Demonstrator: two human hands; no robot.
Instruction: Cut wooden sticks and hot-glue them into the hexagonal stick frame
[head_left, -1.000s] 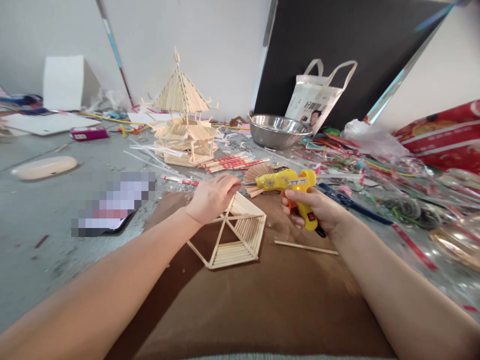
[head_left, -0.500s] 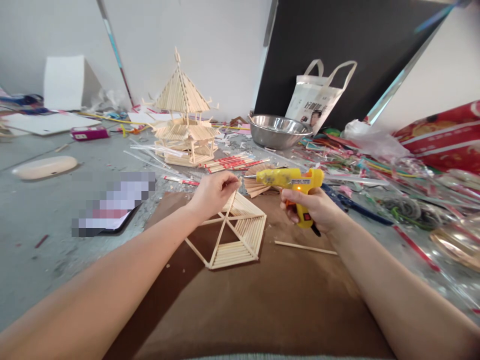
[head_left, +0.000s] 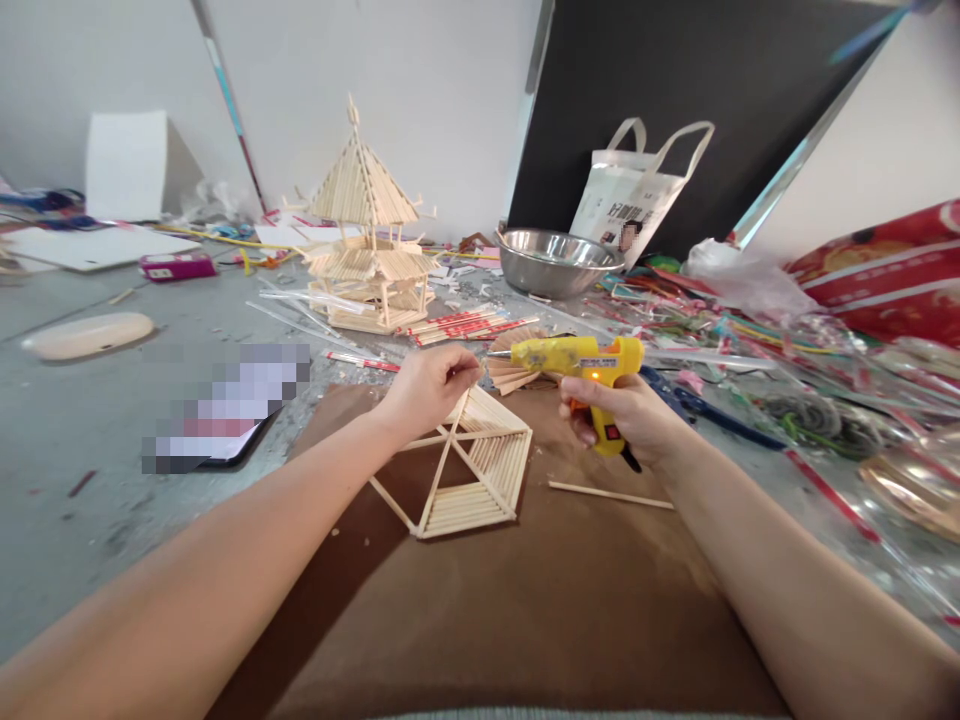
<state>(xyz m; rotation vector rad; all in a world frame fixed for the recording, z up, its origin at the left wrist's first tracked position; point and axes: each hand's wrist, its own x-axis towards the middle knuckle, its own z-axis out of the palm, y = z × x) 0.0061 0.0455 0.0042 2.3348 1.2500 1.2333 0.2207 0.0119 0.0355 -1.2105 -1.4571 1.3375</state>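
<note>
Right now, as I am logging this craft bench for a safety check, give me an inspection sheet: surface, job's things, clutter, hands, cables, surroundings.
Surface: brown sheet over a grey surface dusted with scraps.
Job's things: stick roof frame, partly filled; yellow glue gun, lamp lit, nozzle toward the frame's upper edge.
Clutter: loose stick beside the frame; red-wrapped sticks; steel bowl; stick pavilion; wrappers heaped at right.
Hands: left hand pinches the frame's upper edge; right hand grips the glue gun.
Cables: dark lead below the gun's handle, rest hidden.
Surroundings: white wall, dark board, tote bag leaning on it.
</note>
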